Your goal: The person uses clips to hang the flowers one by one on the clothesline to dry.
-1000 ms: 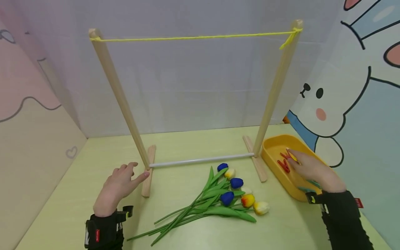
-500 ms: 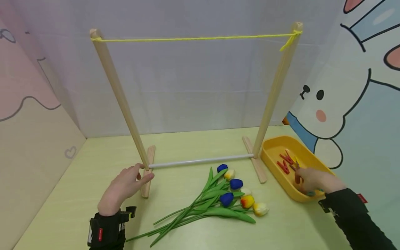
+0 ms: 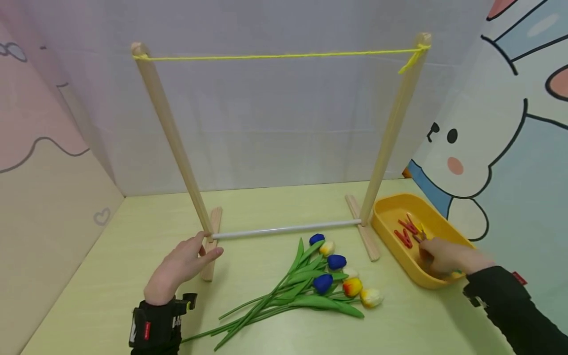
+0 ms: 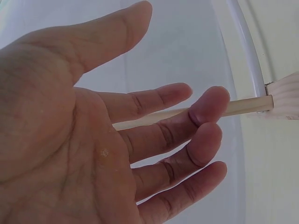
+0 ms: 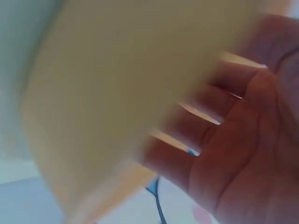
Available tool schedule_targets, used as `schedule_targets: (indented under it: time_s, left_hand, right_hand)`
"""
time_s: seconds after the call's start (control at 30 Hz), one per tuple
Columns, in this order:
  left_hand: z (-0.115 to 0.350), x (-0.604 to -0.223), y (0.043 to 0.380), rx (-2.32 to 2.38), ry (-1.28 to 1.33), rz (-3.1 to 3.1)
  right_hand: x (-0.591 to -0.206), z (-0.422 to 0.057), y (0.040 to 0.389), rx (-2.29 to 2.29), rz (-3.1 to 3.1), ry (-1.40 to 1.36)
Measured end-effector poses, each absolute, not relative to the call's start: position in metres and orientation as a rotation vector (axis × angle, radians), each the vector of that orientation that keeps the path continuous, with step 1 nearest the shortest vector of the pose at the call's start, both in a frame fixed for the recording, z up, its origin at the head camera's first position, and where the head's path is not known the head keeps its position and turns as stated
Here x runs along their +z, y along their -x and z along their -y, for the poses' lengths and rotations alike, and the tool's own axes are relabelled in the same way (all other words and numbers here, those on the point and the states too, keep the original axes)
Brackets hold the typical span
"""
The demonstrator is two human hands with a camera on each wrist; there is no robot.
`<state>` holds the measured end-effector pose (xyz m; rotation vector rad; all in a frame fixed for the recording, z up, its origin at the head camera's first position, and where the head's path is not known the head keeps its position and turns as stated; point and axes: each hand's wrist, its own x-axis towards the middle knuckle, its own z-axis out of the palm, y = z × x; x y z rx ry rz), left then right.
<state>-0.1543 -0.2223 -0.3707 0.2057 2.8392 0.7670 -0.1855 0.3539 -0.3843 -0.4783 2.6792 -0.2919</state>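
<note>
My left hand [image 3: 184, 264] is beside the foot of the left wooden post [image 3: 170, 133], index fingertip right at the post in the head view. Its palm shows bare in the left wrist view, with the fingers [image 4: 177, 130] loosely bent and the thumb apart. My right hand [image 3: 448, 254] reaches into a yellow tray [image 3: 381, 246]. At its fingertips lies a small yellow-and-dark clothespin [image 3: 422, 232], next to two red clothespins [image 3: 403, 238]. The tray wall [image 5: 117, 93] hides the right fingertips in the right wrist view, so I cannot tell whether they pinch anything.
A yellow string [image 3: 275, 56] is tied between the left post and the right wooden post [image 3: 395, 128]. A white rod [image 3: 288, 229] joins their wooden feet. Artificial tulips [image 3: 301, 286] with blue, white and orange blooms lie on the table [image 3: 284, 207] before the frame.
My right hand has moved toward the near end of the tray, uncovering the red clothespins. My left hand has shifted slightly right, beside the left post's foot.
</note>
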Motion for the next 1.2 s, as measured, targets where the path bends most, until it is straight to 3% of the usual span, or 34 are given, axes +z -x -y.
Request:
schedule_targets:
  time_s: [0.2,0.43,0.73,1.2]
  left_hand:
    - [0.221,-0.372,0.157,0.772,-0.200,-2.817]
    - [0.215,-0.373,0.157,0.814,-0.205,-2.759]
    - [0.195,-0.378,0.157,0.896,-0.310,-2.669]
    - [0.150,-0.393,0.151,0.856,-0.534,-2.449]
  right_hand:
    - [-0.354,-0.346,0.183,-0.354,-2.890,0.584]
    - [-0.331,-0.306,0.178,-0.543,-3.054,0.652]
    - [-0.348,-0.249,0.180,-0.839,-3.113,0.996]
    - [-0.380,-0.194,0.190,-1.277,-2.950,1.135]
